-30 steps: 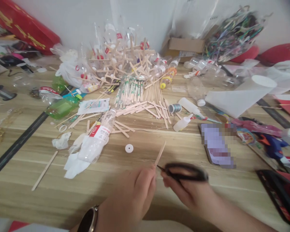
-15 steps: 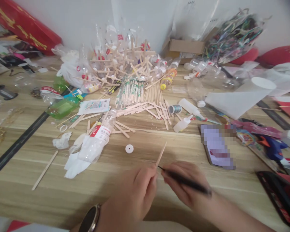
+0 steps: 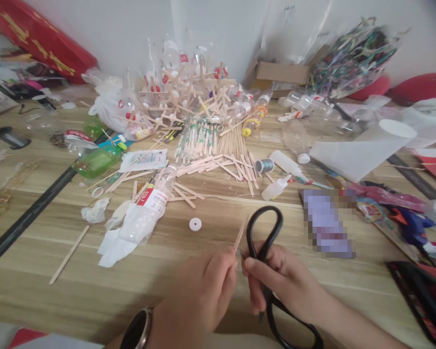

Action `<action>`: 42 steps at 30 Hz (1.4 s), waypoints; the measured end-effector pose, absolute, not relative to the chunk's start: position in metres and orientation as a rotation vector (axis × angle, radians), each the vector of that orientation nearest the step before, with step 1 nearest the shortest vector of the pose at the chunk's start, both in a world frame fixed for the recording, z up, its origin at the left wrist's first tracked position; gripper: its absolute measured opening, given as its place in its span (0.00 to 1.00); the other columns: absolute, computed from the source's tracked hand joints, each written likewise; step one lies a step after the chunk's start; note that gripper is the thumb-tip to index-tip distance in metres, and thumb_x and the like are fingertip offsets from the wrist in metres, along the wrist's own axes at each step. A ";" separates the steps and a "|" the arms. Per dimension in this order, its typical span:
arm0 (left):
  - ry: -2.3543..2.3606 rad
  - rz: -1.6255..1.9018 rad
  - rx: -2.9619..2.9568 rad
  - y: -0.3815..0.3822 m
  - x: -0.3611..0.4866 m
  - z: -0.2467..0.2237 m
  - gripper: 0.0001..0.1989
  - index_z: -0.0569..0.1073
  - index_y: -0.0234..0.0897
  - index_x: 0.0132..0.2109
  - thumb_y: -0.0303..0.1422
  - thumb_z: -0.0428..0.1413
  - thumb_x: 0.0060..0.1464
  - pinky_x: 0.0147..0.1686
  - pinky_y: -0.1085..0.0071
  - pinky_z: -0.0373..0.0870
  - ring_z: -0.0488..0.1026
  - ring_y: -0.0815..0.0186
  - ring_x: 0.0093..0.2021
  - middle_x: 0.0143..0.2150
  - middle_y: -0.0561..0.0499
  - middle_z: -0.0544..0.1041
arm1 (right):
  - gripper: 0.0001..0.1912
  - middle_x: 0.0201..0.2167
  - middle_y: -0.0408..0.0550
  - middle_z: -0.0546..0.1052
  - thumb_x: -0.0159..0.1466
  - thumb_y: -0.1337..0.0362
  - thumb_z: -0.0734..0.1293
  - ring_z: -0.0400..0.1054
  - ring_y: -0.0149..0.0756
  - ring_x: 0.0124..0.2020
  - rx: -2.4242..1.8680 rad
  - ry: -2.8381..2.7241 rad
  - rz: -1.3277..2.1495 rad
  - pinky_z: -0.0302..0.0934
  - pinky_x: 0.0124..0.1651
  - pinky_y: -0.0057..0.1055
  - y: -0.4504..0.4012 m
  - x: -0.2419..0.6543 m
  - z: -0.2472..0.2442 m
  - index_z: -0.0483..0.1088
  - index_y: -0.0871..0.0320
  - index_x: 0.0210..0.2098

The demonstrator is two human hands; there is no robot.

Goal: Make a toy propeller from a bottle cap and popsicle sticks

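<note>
One wooden stick (image 3: 241,234), pinched in the left hand (image 3: 214,283) above the bench (image 3: 276,223), slants away and rightward; right hand (image 3: 285,278) grips black scissors (image 3: 263,253) just right of it, tip near its held end, contact unclear.

And round they go! The black scissors (image 3: 263,253) have swung over in the right hand (image 3: 292,283): a moment ago a dark smear slanting from the fingertips back over the wrist, now sharply seen. One handle loop (image 3: 250,232) has risen beyond the thumb; the other (image 3: 271,320) has dropped below the palm, and the thumb now presses across the handles.
</note>
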State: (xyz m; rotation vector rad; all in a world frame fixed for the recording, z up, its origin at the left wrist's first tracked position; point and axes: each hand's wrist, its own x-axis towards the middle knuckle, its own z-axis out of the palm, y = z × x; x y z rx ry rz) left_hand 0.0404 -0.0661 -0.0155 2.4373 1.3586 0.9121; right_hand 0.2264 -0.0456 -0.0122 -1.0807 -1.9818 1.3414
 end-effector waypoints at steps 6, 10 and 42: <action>1.365 0.869 2.381 -0.065 0.042 -0.013 0.10 0.68 0.39 0.40 0.27 0.44 0.66 0.25 0.73 0.68 0.77 0.66 0.26 0.27 0.54 0.77 | 0.19 0.22 0.50 0.78 0.72 0.64 0.55 0.71 0.35 0.21 -0.917 -2.314 0.289 0.61 0.26 0.30 -0.041 0.234 -0.019 0.72 0.62 0.33; 1.373 0.908 2.420 -0.066 0.043 -0.014 0.13 0.68 0.39 0.37 0.29 0.41 0.67 0.22 0.73 0.67 0.75 0.66 0.23 0.25 0.54 0.76 | 0.22 0.19 0.47 0.76 0.73 0.61 0.54 0.71 0.33 0.21 -1.006 -2.185 0.691 0.62 0.26 0.28 -0.043 0.232 -0.021 0.70 0.58 0.26; 1.431 0.908 2.143 -0.064 0.044 -0.013 0.08 0.70 0.40 0.37 0.27 0.48 0.63 0.24 0.75 0.68 0.75 0.67 0.24 0.25 0.55 0.77 | 0.14 0.25 0.46 0.79 0.72 0.67 0.55 0.74 0.33 0.26 -1.005 -2.267 0.254 0.60 0.43 0.36 -0.039 0.229 -0.028 0.70 0.59 0.36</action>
